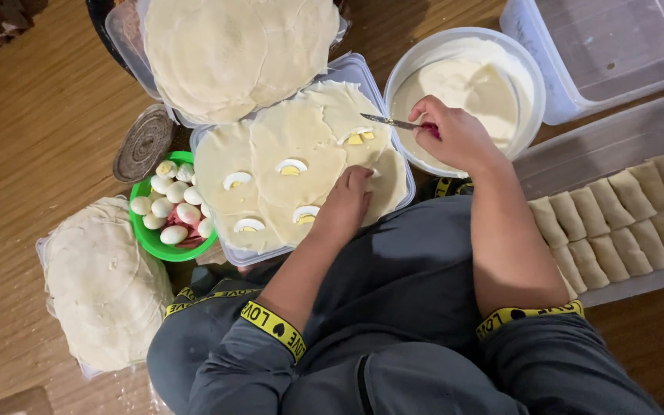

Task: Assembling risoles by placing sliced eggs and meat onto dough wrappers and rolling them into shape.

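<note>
Pale dough wrappers (301,154) lie spread over a clear plastic container (363,69) at the centre of the wooden table (40,115), each topped with a boiled egg slice (291,166). The person's left hand (345,206) rests flat on the near wrappers, its grip spread and pressing the dough. The right hand (455,134) has its grip pinched around a small knife (390,121), whose blade points toward an egg slice near the container's far edge. Just beyond that hand stands a white bowl (455,42) of creamy batter. Left of the wrappers, a green bowl (147,234) holds peeled small eggs, touching the container's side, with a round metal lid (144,144) just above it. Another stack of wrappers (240,54) fills a second container at the top, and a further wrapper pile (105,284) sits at lower left. On the right, a tray (616,138) carries rows of rolled pastries (616,219). A lidded clear box (616,54) is cut off at the upper right; the knife's handle is hidden inside the fist.
</note>
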